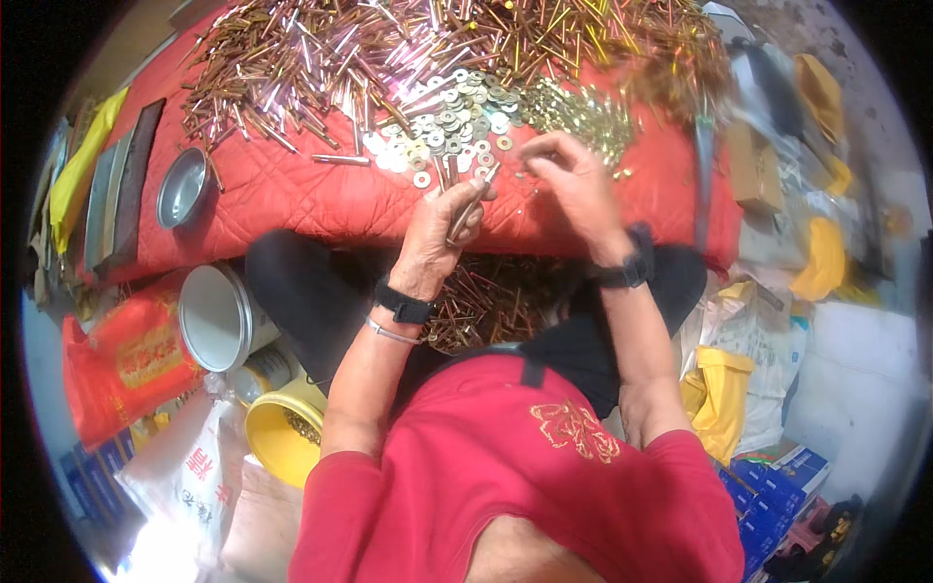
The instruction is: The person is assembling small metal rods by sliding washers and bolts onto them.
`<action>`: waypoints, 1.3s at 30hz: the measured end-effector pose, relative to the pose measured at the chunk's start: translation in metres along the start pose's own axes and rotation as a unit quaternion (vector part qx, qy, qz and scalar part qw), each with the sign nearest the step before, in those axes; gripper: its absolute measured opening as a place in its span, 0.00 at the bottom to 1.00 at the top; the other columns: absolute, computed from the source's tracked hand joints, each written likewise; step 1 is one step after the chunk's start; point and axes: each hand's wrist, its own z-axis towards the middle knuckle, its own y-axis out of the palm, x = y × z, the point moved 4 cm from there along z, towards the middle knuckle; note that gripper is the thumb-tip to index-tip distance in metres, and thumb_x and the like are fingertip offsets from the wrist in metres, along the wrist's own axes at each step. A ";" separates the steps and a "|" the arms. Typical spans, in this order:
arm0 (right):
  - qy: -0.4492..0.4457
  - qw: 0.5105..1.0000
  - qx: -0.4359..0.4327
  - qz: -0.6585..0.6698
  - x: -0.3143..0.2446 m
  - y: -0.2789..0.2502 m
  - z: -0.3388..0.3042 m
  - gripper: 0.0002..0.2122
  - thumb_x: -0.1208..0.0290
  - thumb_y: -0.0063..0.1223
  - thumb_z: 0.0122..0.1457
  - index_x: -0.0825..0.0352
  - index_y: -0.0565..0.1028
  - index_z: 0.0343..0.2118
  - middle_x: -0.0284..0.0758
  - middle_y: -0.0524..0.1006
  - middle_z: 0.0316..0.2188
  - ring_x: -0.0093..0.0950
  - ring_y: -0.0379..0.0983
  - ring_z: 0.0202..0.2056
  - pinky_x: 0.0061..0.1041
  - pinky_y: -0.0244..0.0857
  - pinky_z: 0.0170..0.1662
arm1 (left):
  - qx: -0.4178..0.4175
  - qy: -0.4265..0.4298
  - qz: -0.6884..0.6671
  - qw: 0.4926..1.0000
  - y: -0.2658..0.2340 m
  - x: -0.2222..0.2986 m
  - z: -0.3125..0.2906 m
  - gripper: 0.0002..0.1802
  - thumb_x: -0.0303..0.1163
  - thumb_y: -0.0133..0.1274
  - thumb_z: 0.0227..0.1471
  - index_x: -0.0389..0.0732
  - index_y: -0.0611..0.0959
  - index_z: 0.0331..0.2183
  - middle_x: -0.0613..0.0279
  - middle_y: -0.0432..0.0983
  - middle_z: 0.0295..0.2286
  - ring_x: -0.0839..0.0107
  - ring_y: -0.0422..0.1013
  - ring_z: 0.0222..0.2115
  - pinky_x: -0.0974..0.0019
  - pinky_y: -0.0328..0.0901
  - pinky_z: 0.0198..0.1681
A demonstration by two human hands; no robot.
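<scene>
My left hand (435,231) is closed around several slender metal bolts, just over the near edge of the red quilted cover (292,209). One bolt (468,212) slants between thumb and fingers, its tip pointing up and right. To its right, my right hand (575,185) hovers, slightly blurred, index finger and thumb curved with a gap between them; I make out nothing in it. Flat round washers (457,126) lie in a heap just beyond my left hand. Small brass-coloured pieces (583,117), too small to name surely, are piled beyond my right hand.
A large heap of coppery and silvery bolts (321,68) covers the far side. A metal bowl (183,188) stands at the left. More bolts (486,306) lie between my legs. A yellow bucket (260,439) and a white bucket (209,319) are at lower left. A cardboard box (753,167) is at right.
</scene>
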 end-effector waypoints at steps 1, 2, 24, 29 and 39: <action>0.002 0.999 -0.017 0.041 -0.001 0.005 -0.004 0.05 0.81 0.52 0.56 0.70 0.76 0.35 0.28 0.76 0.33 0.16 0.71 0.37 0.17 0.66 0.43 | -0.007 0.001 0.020 1.000 0.003 -0.001 -0.003 0.12 0.35 0.52 0.54 0.33 0.79 0.31 0.74 0.64 0.14 0.86 0.54 0.11 0.79 0.46 0.13; -0.005 0.999 -0.027 0.046 -0.002 0.008 -0.007 0.05 0.81 0.51 0.56 0.69 0.76 0.35 0.28 0.76 0.33 0.16 0.71 0.37 0.17 0.66 0.43 | -0.015 0.003 0.039 0.999 0.005 -0.001 -0.005 0.12 0.35 0.53 0.54 0.34 0.80 0.30 0.75 0.63 0.13 0.86 0.53 0.11 0.79 0.46 0.13; -0.048 0.983 -0.115 -0.137 -0.021 0.000 -0.031 0.05 0.75 0.46 0.61 0.70 0.73 0.33 0.32 0.72 0.25 0.22 0.70 0.28 0.20 0.65 0.34 | -0.118 -0.073 0.078 0.987 0.018 0.003 -0.016 0.13 0.37 0.54 0.54 0.36 0.80 0.31 0.71 0.70 0.17 0.87 0.58 0.14 0.82 0.52 0.14; 0.059 0.962 -0.189 -0.186 0.002 -0.005 -0.032 0.11 0.68 0.44 0.64 0.70 0.74 0.34 0.35 0.71 0.24 0.24 0.66 0.25 0.22 0.63 0.33 | -0.082 0.008 0.263 0.961 0.018 0.010 -0.020 0.16 0.41 0.56 0.52 0.37 0.81 0.27 0.74 0.66 0.14 0.86 0.56 0.12 0.78 0.46 0.15; -0.074 0.976 -0.051 -0.199 -0.021 0.014 -0.026 0.15 0.73 0.46 0.61 0.66 0.68 0.51 0.38 0.72 0.29 0.30 0.71 0.31 0.25 0.65 0.41 | -0.061 -0.028 0.193 0.979 0.015 0.003 -0.018 0.14 0.40 0.57 0.51 0.37 0.82 0.28 0.74 0.67 0.15 0.87 0.57 0.13 0.80 0.48 0.16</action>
